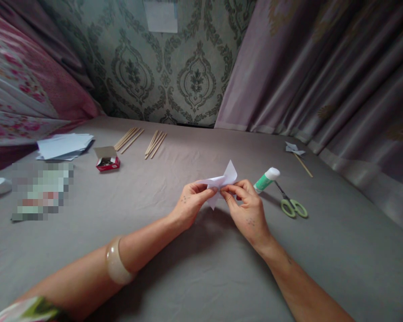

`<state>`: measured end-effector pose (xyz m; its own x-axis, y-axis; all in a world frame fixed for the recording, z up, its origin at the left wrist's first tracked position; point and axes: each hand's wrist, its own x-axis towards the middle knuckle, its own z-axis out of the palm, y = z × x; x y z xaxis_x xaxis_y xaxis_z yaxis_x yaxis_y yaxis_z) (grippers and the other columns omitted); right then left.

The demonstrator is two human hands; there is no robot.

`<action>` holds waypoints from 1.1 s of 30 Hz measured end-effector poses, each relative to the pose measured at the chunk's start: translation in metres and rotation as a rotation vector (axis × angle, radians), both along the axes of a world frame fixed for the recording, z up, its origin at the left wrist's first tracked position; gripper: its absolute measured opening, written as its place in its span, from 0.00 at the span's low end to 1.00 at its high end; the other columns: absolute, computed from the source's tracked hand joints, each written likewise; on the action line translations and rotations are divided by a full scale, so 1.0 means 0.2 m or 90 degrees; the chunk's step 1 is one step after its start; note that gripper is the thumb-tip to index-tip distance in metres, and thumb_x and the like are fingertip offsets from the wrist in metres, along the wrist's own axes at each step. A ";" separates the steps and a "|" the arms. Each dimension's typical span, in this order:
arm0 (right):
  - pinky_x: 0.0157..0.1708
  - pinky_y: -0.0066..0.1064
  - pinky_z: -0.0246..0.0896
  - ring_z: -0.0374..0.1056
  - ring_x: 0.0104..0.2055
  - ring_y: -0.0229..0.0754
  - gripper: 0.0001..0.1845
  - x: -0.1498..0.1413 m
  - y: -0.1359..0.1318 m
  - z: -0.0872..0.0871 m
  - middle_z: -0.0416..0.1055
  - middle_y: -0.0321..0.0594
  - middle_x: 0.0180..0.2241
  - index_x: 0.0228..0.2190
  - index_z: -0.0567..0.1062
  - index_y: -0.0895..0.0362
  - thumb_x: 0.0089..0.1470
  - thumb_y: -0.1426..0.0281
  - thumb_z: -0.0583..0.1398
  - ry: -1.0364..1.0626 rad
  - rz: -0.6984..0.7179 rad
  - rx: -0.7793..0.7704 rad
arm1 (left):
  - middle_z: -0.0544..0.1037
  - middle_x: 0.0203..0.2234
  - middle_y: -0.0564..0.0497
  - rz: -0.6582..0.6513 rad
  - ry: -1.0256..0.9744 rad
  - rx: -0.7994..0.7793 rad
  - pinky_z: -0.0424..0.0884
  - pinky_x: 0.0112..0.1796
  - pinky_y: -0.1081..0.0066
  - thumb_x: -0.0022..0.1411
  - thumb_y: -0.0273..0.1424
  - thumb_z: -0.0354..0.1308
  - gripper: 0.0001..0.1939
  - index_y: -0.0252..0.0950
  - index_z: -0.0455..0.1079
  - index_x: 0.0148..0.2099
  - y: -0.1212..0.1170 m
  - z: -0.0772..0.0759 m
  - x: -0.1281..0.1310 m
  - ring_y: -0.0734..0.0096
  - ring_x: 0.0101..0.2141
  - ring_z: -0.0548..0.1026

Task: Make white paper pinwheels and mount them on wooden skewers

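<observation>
Forearms (151, 243) lead to folded white paper (218, 181) held above gray cloth (195, 277)
Left hand (190, 203) and right hand (250, 212) each have the grip clamped on the paper; glue stick (266, 180) and scissors (285, 197) are beside the right hand, open red box (108, 166) and wooden sticks (155, 145) farther left, paper pinwheel (292, 147) far right

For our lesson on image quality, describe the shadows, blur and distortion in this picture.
Head view: soft, dim light; diffuse shadow on the grey cloth beneath both hands. Head view: wide-angle stretch, the purple curtains leaning outward. Head view: blocky pixelation hides the flat printed item at left.
</observation>
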<state>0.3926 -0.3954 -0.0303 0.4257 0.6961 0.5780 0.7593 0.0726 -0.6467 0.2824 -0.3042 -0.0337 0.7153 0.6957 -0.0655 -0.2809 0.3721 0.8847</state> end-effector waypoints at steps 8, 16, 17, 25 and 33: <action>0.33 0.31 0.64 0.64 0.31 0.39 0.06 0.00 0.01 0.00 0.67 0.38 0.30 0.30 0.78 0.55 0.54 0.70 0.59 0.059 0.002 -0.004 | 0.80 0.28 0.48 0.045 0.001 0.052 0.65 0.35 0.72 0.46 0.34 0.68 0.12 0.33 0.79 0.34 -0.01 -0.01 0.00 0.72 0.29 0.72; 0.28 0.30 0.60 0.61 0.27 0.37 0.06 0.01 0.02 0.00 0.68 0.38 0.27 0.26 0.77 0.57 0.49 0.68 0.62 0.160 0.002 -0.015 | 0.80 0.29 0.50 0.055 0.016 0.122 0.67 0.37 0.72 0.44 0.33 0.69 0.12 0.34 0.78 0.34 -0.01 0.00 0.00 0.72 0.30 0.72; 0.28 0.30 0.60 0.61 0.26 0.37 0.06 0.01 0.03 0.00 0.68 0.38 0.27 0.26 0.78 0.57 0.49 0.68 0.62 0.172 0.003 -0.017 | 0.80 0.29 0.50 0.057 0.018 0.126 0.67 0.38 0.71 0.44 0.32 0.69 0.12 0.34 0.78 0.33 -0.01 0.00 0.00 0.71 0.30 0.72; 0.27 0.30 0.59 0.61 0.26 0.37 0.07 0.02 0.04 -0.02 0.69 0.38 0.26 0.24 0.78 0.57 0.47 0.66 0.62 0.224 0.001 -0.029 | 0.80 0.29 0.50 0.059 0.032 0.147 0.68 0.39 0.69 0.44 0.33 0.69 0.12 0.34 0.79 0.34 0.00 0.00 0.00 0.69 0.32 0.74; 0.30 0.32 0.60 0.61 0.27 0.38 0.08 0.02 0.04 -0.02 0.68 0.38 0.27 0.24 0.77 0.57 0.46 0.65 0.62 0.241 -0.009 -0.034 | 0.81 0.30 0.49 0.061 0.028 0.150 0.69 0.39 0.69 0.44 0.33 0.69 0.13 0.35 0.79 0.35 0.00 0.01 0.00 0.68 0.32 0.75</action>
